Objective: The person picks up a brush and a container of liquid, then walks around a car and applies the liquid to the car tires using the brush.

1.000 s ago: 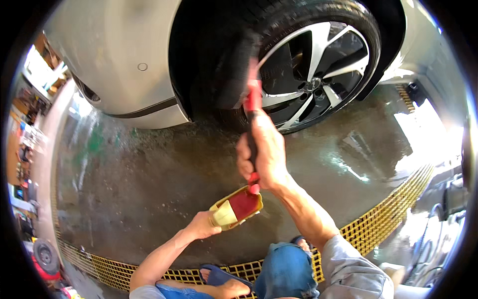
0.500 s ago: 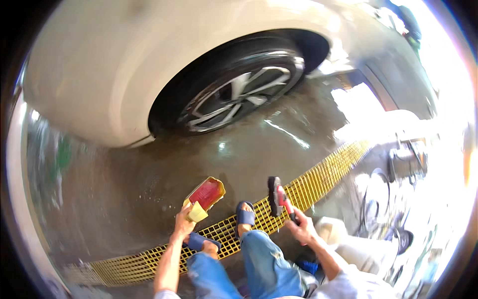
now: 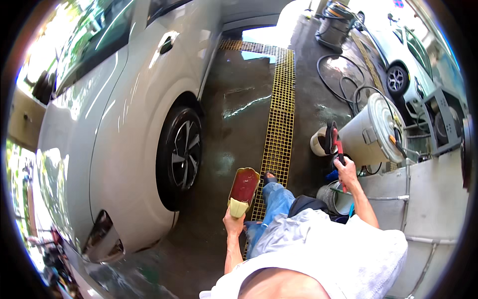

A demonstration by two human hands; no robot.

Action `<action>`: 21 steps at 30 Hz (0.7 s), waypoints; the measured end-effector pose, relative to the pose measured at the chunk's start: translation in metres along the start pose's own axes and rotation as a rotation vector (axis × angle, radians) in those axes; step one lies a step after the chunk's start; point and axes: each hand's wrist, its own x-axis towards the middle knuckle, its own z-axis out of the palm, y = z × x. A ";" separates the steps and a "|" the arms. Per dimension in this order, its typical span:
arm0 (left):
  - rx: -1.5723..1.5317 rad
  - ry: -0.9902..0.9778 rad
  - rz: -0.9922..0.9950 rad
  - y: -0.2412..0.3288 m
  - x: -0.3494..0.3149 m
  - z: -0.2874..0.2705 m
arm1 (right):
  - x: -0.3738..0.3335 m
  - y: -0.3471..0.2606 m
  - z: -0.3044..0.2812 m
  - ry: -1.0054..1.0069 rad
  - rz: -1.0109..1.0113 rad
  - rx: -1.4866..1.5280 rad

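My left hand is closed round the pale yellow end of a cut-open plastic jug, which has a reddish inside. It is held level at waist height, above the wet floor. Out to the right, my right hand grips the red and black handle of a scrub brush. The brush's dark head is up beside the rim of a small white bucket; whether they touch I cannot tell. A large white lidded barrel stands close to the brush's right.
On the left is a silvery car with a black tyre. Yellow grating runs along the wet floor. A dark hose lies coiled near a vacuum. At right are a grey wall and another car.
My view has swung right, bringing the barrel, buckets and wall close. The brush has moved from over the grating to beside the small bucket. Both hands keep their hold.
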 end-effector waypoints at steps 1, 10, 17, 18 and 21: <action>0.000 -0.033 -0.013 0.018 0.005 0.004 | 0.000 0.003 -0.005 0.021 0.048 0.080; -0.019 -0.168 -0.002 0.154 0.130 0.100 | 0.084 0.012 -0.010 0.090 0.234 0.362; 0.021 -0.211 -0.002 0.261 0.261 0.184 | 0.248 -0.080 -0.027 0.239 0.121 0.496; 0.041 -0.224 0.016 0.273 0.284 0.197 | 0.278 -0.091 -0.023 0.253 0.099 0.495; -0.018 -0.231 0.041 0.295 0.357 0.238 | 0.365 -0.140 -0.010 0.218 0.072 0.558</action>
